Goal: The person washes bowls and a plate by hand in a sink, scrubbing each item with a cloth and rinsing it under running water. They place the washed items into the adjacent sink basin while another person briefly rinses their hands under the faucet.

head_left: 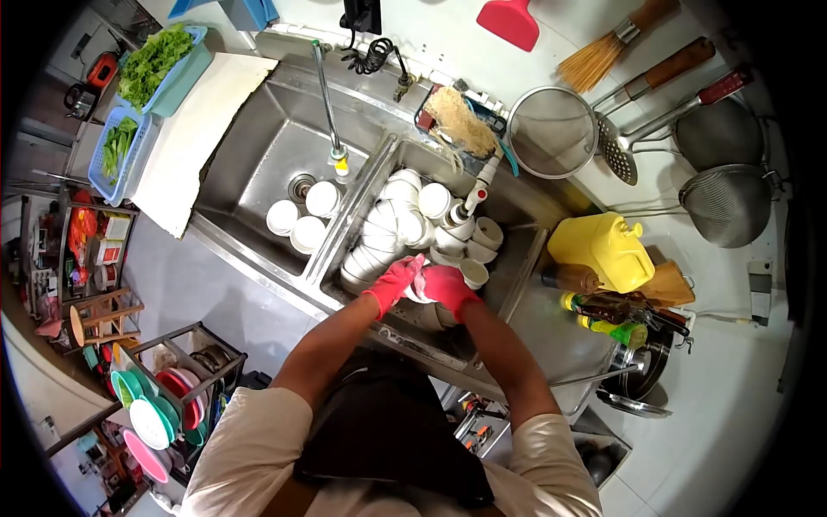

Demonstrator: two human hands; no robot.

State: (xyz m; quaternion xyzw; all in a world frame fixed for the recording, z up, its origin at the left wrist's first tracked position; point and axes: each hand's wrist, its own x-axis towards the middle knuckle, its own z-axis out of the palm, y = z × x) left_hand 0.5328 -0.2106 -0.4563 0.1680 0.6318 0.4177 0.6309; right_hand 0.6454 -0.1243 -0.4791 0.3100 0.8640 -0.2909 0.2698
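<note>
Red rubber gloves cover both hands, which come together over the near part of the right sink basin [413, 340]. My left hand [395, 284] closes on the left side of a white bowl [415, 295], and my right hand [448, 287] grips it from the other side. Most of that bowl is hidden by the gloves. Just beyond the hands lie many white bowls [379, 228], stacked and tilted together. White cups [434, 201] rest among them, under a white tap with a red mark [476, 197].
Three white cups [307, 234] stand by the drain in the left basin [258, 155], below a tall faucet [327, 103]. A yellow jug [600, 250] and bottles [603, 306] stand right of the sink. Strainers [552, 132] hang on the wall; baskets of greens [158, 69] sit left.
</note>
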